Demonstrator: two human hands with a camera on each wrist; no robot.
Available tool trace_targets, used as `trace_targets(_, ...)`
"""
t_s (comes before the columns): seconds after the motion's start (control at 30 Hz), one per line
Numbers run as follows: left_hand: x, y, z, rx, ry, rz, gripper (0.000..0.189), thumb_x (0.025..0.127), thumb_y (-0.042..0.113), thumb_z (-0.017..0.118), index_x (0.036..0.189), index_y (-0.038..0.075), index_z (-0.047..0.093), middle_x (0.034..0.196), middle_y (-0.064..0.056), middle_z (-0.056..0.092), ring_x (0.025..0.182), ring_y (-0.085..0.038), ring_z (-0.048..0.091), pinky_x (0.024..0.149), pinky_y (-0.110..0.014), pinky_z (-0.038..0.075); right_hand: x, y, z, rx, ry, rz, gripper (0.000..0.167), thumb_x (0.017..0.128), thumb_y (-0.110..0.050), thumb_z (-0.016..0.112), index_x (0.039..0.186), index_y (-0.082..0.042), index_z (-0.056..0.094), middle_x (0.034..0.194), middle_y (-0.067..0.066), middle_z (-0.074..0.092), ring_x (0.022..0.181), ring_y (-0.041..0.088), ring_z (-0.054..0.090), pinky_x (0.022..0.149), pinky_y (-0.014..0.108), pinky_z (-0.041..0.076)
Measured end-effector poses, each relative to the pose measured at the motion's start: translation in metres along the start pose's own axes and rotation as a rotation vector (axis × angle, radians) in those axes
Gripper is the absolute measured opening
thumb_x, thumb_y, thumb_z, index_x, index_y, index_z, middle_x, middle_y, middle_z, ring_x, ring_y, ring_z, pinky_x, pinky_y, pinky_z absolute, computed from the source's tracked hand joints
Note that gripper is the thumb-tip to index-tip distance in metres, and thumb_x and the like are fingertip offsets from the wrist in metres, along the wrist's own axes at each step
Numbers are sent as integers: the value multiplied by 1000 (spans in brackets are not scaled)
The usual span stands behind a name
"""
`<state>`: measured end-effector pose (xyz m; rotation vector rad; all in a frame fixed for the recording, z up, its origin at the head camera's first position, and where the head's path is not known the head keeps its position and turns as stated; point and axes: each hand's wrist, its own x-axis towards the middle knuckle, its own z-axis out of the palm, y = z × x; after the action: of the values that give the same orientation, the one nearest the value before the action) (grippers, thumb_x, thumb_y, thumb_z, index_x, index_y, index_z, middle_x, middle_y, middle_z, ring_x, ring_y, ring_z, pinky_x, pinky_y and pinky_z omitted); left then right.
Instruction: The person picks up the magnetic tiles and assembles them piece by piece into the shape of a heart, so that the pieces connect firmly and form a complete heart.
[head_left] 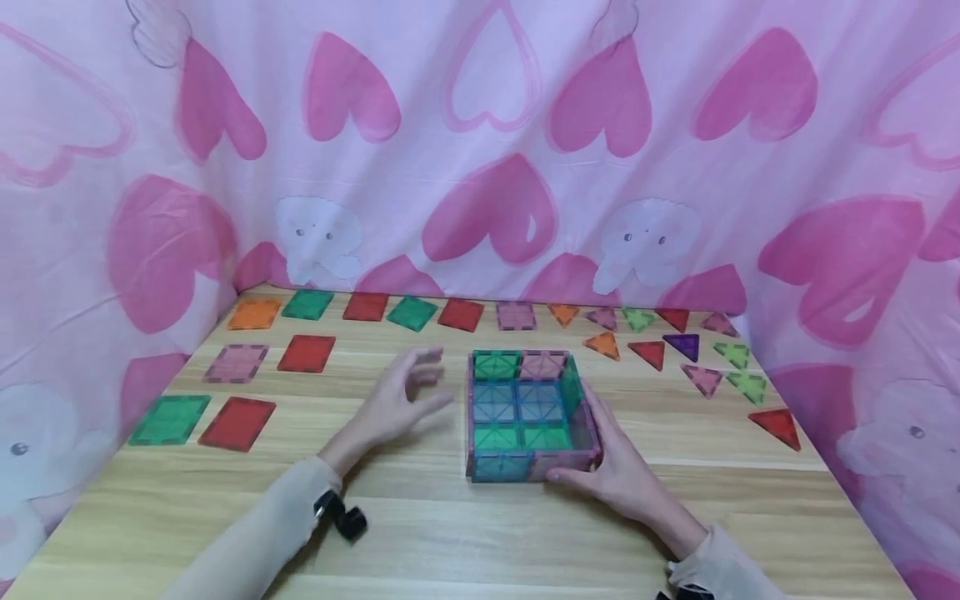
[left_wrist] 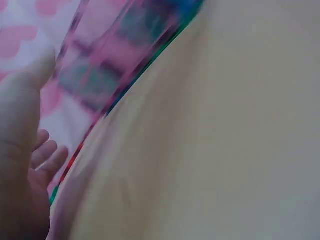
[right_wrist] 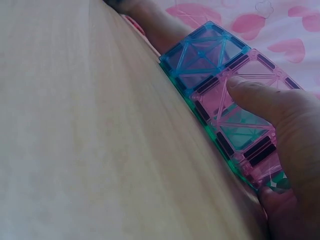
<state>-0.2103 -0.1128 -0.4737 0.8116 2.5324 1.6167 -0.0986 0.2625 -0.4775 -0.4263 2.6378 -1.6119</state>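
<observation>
An open-topped square box (head_left: 501,467) of see-through magnetic tiles stands on the wooden table, with low walls of pink, green and blue tiles and a floor of blue and green ones. My right hand (head_left: 626,467) grips its front right corner, fingers along the right wall. In the right wrist view the thumb (right_wrist: 260,97) presses on a pink tile of the front wall, beside a blue tile (right_wrist: 202,52). To the left of the box, my left hand (head_left: 393,396) hovers with loosely bent fingers and holds nothing. The left wrist view is blurred, with the box's side (left_wrist: 90,82) beyond the thumb.
Loose square tiles in red, green, orange and pink lie at the left and along the back, such as a red square (head_left: 238,423). Several triangle tiles, among them a purple triangle (head_left: 682,345), are spread at the back right. A pink heart-print curtain (head_left: 405,192) surrounds the table (head_left: 450,550).
</observation>
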Motion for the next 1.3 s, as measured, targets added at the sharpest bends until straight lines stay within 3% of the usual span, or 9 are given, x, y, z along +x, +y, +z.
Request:
trace_targets(0.17, 42, -24, -9, 233, 73, 121, 77, 98, 24, 87, 163, 9, 51, 163, -12, 53, 151, -34, 53, 126, -62, 41, -2, 0, 1, 0, -4, 2, 131, 85, -33, 101, 179, -38, 10, 181, 8, 27, 159, 40, 40, 127, 75, 26)
trace_targets(0.33, 75, -38, -5, 352, 17, 181, 75, 101, 27, 80, 164, 0, 49, 170, -20, 47, 161, -40, 39, 131, -62, 32, -3, -1, 1, 1, -2, 11, 130, 85, -33, 100, 179, -39, 11, 181, 10, 26, 159, 42, 38, 127, 75, 25)
trace_targets(0.43, 84, -40, 0, 391, -28, 179, 74, 104, 31, 77, 163, -4, 48, 172, -24, 43, 165, -46, 30, 133, -64, 28, -3, -1, 1, -1, -4, 10, 129, 85, -33, 100, 179, -40, 12, 181, 10, 26, 159, 41, 38, 127, 76, 25)
trace_targets(0.6, 87, -36, 5, 469, -64, 158, 66, 106, 30, 74, 158, -7, 55, 168, -26, 48, 163, -54, 30, 132, -67, 25, -3, -2, 0, -8, -7, 20, 128, 86, -34, 100, 179, -40, 12, 181, 9, 27, 160, 41, 38, 127, 75, 26)
trace_targets(0.83, 88, -33, 6, 482, -34, 230, 40, 105, 22, 78, 141, 5, 75, 143, -14, 68, 141, -37, 55, 121, -61, 40, -3, -2, -3, -22, -4, 21, 129, 85, -36, 100, 179, -40, 11, 180, 10, 27, 159, 41, 39, 127, 74, 28)
trace_targets(0.93, 89, -33, 7, 464, -12, 258, 34, 103, 21, 80, 134, 7, 79, 137, -12, 70, 133, -34, 57, 119, -57, 42, -2, -1, -3, -21, -1, 21, 130, 85, -37, 100, 179, -40, 11, 180, 9, 28, 159, 40, 39, 126, 74, 28)
trace_targets(1.17, 87, -31, 7, 500, 23, 135, 57, 101, 32, 82, 149, 5, 69, 166, -29, 47, 154, -50, 36, 127, -67, 29, -2, 0, -3, -13, -3, 6, 130, 85, -35, 100, 179, -39, 11, 181, 9, 26, 160, 41, 38, 127, 75, 26)
trace_targets(1.3, 86, -28, 6, 513, -7, 99, 55, 102, 34, 80, 149, 6, 69, 167, -29, 47, 157, -49, 36, 128, -67, 31, -2, 0, -3, -24, -1, -4, 128, 86, -35, 99, 179, -39, 11, 179, 10, 28, 158, 41, 39, 126, 75, 28)
